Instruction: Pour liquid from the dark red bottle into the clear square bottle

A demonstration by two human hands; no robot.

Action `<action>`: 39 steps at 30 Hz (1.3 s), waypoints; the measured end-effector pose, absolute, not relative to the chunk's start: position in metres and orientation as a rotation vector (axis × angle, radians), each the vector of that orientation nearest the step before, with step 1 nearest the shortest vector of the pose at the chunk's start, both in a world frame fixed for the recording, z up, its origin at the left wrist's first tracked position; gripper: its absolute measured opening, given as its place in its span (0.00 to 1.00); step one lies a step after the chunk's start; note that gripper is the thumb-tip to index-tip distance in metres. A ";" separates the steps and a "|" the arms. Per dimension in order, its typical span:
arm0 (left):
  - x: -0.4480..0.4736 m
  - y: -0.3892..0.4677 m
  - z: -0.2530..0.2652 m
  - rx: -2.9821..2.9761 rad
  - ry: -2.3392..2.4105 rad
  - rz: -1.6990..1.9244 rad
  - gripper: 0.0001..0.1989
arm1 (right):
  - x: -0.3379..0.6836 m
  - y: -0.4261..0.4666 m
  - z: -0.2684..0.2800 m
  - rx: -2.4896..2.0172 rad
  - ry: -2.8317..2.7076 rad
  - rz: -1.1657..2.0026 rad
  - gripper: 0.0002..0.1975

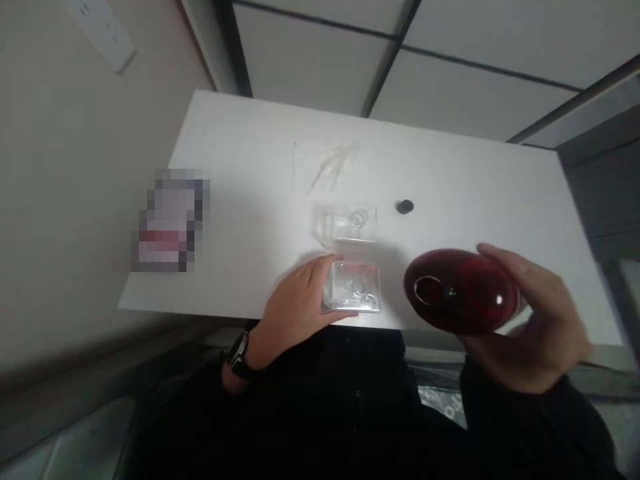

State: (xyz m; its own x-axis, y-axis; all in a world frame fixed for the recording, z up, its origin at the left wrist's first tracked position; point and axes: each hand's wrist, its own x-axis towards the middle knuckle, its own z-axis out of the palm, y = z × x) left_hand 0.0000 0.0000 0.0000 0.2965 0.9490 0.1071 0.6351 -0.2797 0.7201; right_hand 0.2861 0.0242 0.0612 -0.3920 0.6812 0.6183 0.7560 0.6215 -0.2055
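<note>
the left hand (300, 303) grips the left side of a clear box (353, 287) at the near edge of the white table (240, 220), thumb over its top; something small lies inside. a second clear box (347, 225) sits just beyond. far right of it lies a small black cap (405, 207). the right hand (535, 320) wraps its fingers around a dark red bottle (460, 291), held up, mouth facing the camera.

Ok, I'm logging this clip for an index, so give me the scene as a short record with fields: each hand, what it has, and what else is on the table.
left hand: fingers closed on a clear plastic box lying flat at the near table edge
right hand: holds a dark red glossy rounded object just above the table, its round opening facing the camera
table: white table
other items: second clear box behind the first; small dark round thing; thin clear wrapper; blurred-out item at left
wrist: black watch on the left
</note>
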 end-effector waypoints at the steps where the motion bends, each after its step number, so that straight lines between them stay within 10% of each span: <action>1: 0.000 0.000 0.000 2.007 1.421 0.737 0.41 | 0.284 0.022 0.057 -1.178 -2.125 -0.084 0.38; 33: -0.031 0.001 0.050 2.244 1.334 0.709 0.39 | 0.268 0.041 -0.035 -1.211 -1.450 0.647 0.52; 39: -0.036 0.003 0.018 2.030 1.372 0.752 0.47 | 0.315 0.014 -0.024 -1.411 -1.441 0.260 0.23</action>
